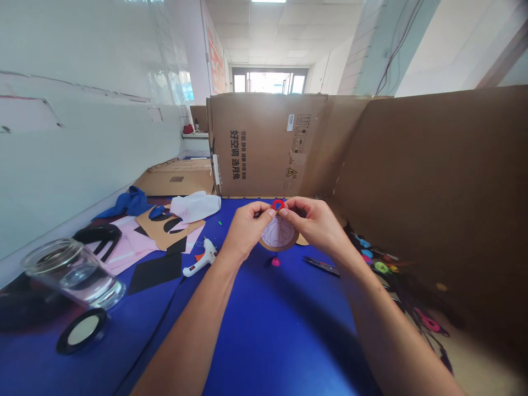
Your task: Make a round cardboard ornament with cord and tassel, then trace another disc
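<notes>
My left hand (252, 224) and my right hand (310, 218) meet over the blue table. Thumbs and fingers of both pinch a small red ring (278, 205) from either side; blue shows through its hole. Directly below the ring is a round cardboard disc (279, 234), faced with pale paper that carries a line drawing. My fingertips overlap its upper edge, so how ring and disc are joined is hidden. A small pink ball (275, 262) shows under the disc's lower edge, on a short dark piece. Part of a tan piece (302, 240) shows behind my right hand.
A white glue gun (201, 258) with a cord lies left of my arms. Further left are black sheet (155, 273), cut cardboard (153, 231), a glass jar (78, 275) and round lid (84, 330). Dark scissors (320, 266) lie right. Cardboard walls (268, 148) stand behind and right.
</notes>
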